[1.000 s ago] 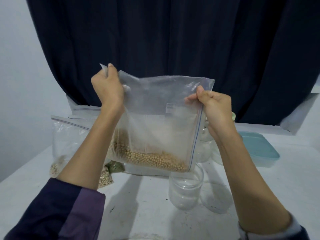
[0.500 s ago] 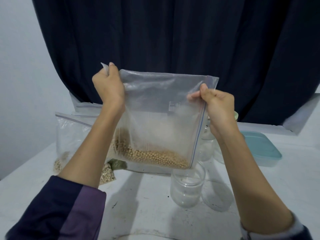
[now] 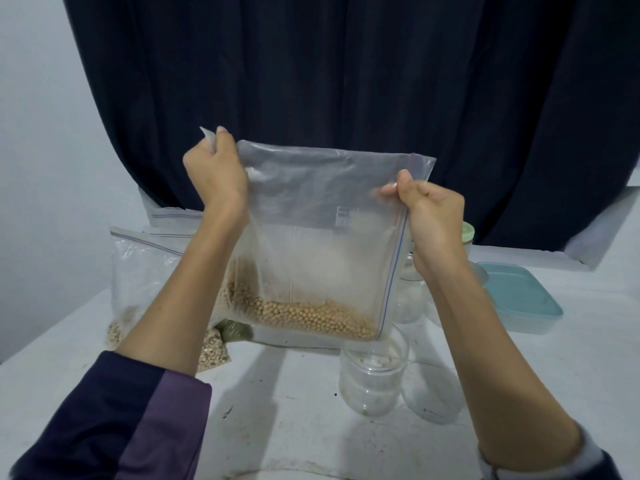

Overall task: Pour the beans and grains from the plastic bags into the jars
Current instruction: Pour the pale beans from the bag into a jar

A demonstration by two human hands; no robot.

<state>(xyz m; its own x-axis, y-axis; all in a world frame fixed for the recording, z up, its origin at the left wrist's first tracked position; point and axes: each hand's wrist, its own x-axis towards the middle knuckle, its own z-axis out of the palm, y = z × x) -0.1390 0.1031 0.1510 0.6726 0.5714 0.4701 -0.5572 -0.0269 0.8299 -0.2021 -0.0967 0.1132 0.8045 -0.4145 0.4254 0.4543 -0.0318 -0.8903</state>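
2 hands hold a clear zip-top bag (image 3: 322, 216) up above the white table (image 3: 294, 427) in the head view. The left hand (image 3: 216, 174) grips the bag's upper left corner in curled fingers; the right hand (image 3: 429, 211) pinches its right edge beside the blue zip line. Pale round beans (image 3: 304, 315) lie along the bag's bottom. Its lower right corner hangs just above an open clear jar (image 3: 372, 379). More bags of grains (image 3: 138, 271) sit behind the left forearm, a teal-lidded container (image 3: 519, 299) to the right.
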